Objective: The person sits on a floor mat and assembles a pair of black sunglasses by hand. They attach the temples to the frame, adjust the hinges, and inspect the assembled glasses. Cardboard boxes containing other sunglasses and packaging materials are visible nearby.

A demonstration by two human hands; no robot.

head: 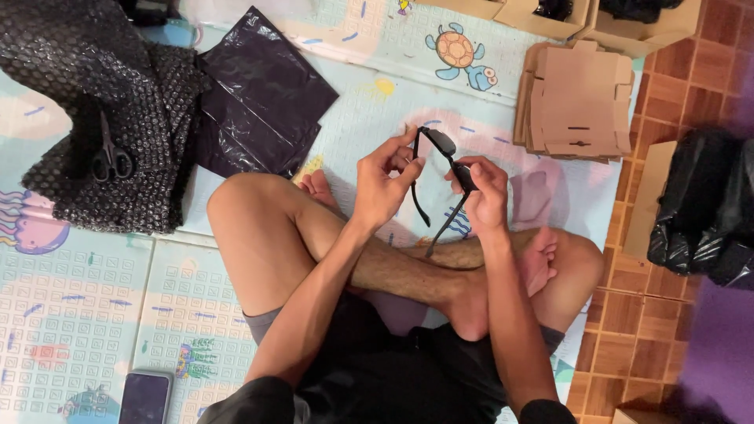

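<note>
the black sunglasses (441, 161) were held up between both hands, above the person's crossed legs (408, 271) and the play mat (377, 102). the frame was tilted, its front facing away and up to the right, both temple arms unfolded and hanging down toward the shins. the left hand (382, 184) pinched the glasses at the left end of the frame, thumb and forefinger closed on the rim near the hinge, the other fingers curled loosely behind. the right hand (483, 192) gripped the right end, fingers wrapped and pressed together around the lens and hinge, so that side of the frame was mostly hidden.

the person sat cross-legged on the mat, which was pale with printed sea creatures, a turtle (463, 53) among them. a stack of flat cardboard box blanks (577, 102) lay on the mat's right edge, well apart from the hands. farther right, on the tiled floor (628, 330), sat a heap of black plastic bags (707, 212). above the left knee lay folded black bags (263, 98), and beside them a pile of dark bubble wrap (118, 118) with scissors (110, 153) resting on top. a phone (145, 396) lay face up on the mat near the bottom left. open cardboard boxes (597, 20) stood along the top edge.
</note>
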